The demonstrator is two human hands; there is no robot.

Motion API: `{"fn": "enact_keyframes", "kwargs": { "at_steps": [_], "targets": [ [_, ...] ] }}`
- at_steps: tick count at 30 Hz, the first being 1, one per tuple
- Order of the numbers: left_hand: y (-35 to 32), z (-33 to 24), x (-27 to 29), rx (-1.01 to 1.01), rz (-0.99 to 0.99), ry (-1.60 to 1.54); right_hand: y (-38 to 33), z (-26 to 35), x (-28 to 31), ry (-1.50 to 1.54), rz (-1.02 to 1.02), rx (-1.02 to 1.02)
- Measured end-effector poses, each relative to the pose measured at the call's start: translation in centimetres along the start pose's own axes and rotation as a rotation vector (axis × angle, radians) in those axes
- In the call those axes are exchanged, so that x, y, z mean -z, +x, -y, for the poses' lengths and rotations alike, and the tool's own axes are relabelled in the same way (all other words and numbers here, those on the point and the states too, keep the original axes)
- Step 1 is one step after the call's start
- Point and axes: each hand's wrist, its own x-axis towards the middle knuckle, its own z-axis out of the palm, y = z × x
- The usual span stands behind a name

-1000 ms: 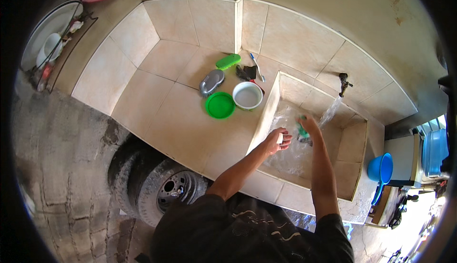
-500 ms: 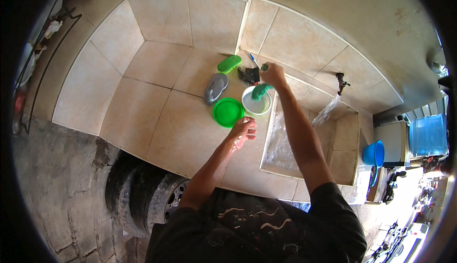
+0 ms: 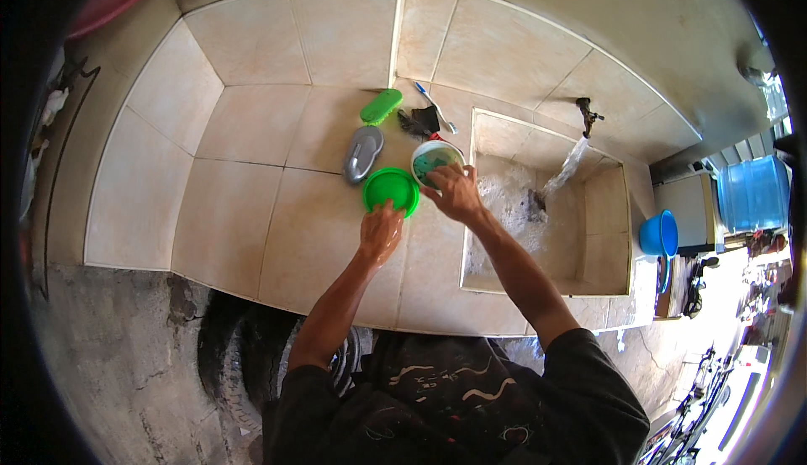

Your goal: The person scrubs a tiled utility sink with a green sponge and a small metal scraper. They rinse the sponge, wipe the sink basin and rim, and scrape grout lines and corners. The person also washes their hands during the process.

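My left hand (image 3: 382,228) is closed on the near rim of a round bright-green lid (image 3: 389,184), its fingertips over the inside. Beside it, my right hand (image 3: 456,194) is curled over the near rim of a small white tub (image 3: 414,161), which its fingers partly hide. In the tub lies a wet green cloth (image 3: 430,159). Behind these are a grey-handled brush (image 3: 363,154), a green brush (image 3: 382,107), a blue and white toothbrush (image 3: 437,108) and a black bristled thing (image 3: 419,120) with a bit of red.
To the right, water runs from a wall tap (image 3: 587,117) into a tiled sink (image 3: 607,250) with foamy water. A blue dipper (image 3: 659,234) stands at the sink's right. Tyres (image 3: 244,339) sit below the tiled counter (image 3: 315,238).
My right hand has come down from above the tub to its rim, and the green cloth now lies inside. My left hand has moved left onto the green lid. The view has shifted.
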Motion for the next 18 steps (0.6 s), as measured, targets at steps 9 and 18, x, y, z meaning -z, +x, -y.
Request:
{"fn": "enact_keyframes", "kwargs": {
  "at_steps": [9,18],
  "targets": [
    [-2.7,0.1,2.4,0.014,0.024,-0.019,-3.3,1.0,1.8,0.006,0.341,0.036],
    [-2.2,1.3,3.2,0.326,-0.15,-0.709,1.6,-1.0,6.4,0.546,-0.228,-0.311]
  ]
}}
